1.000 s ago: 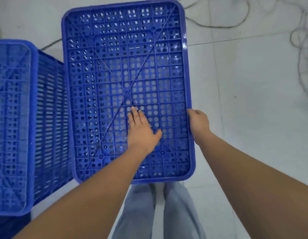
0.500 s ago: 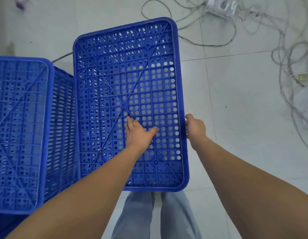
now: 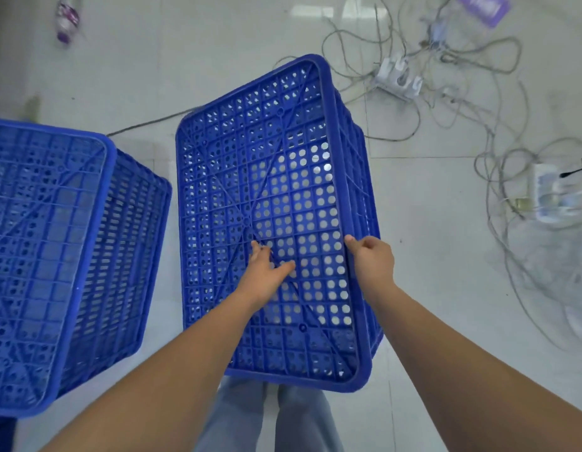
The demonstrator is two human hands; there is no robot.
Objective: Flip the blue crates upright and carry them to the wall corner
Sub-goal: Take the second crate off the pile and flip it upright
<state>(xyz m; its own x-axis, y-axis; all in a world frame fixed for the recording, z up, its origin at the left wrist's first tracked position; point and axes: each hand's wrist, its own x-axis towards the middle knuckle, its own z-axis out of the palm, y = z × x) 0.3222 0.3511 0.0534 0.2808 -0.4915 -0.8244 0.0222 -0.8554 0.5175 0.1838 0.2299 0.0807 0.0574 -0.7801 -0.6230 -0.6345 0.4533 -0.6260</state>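
A blue perforated crate [image 3: 283, 177] stands upside down in front of me, its gridded bottom facing up and tipped a little to the left. My left hand [image 3: 266, 275] lies flat on that bottom near its middle, fingers spread. My right hand [image 3: 371, 262] grips the crate's right edge, fingers curled over the side. A second blue crate [image 3: 55, 256], also upside down, stands on the floor at the left.
A tangle of grey cables [image 3: 446, 102] with white power strips [image 3: 398, 78] covers the tiled floor at the right and back. A plastic bottle [image 3: 67, 19] lies at the far left. My legs [image 3: 266, 419] are just below the crate.
The crate under my hands has tilted, so its right side wall now shows. The view has pulled back and more cables have come into sight. Both hands stay on the crate.
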